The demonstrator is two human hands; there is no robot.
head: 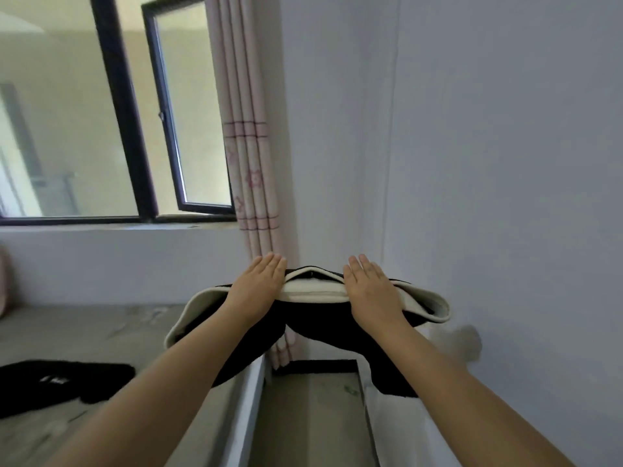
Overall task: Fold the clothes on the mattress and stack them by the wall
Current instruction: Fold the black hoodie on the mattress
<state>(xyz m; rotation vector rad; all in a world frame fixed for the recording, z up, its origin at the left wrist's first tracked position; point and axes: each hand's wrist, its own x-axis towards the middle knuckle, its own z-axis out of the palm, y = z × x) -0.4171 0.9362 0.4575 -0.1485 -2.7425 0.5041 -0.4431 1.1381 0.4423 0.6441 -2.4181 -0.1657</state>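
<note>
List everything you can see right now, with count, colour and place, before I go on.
folded garment: one, black and cream, held in the air near the wall corner
black garment: one, black, lying on the mattress at left
mattress: one, grey, lower left
curtain: one, pink patterned, right of the window
window: one, black frame, pane swung open
wall: grey-white, right
left hand: fingers straight, on the folded garment
right hand: the same

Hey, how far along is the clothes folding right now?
In hand: a folded black and cream garment is carried in the air toward the wall, with the left hand and right hand laid flat on top of it. Done: that piece looks folded. Left: a black garment lies on the mattress. No stack by the wall is in view.
</note>
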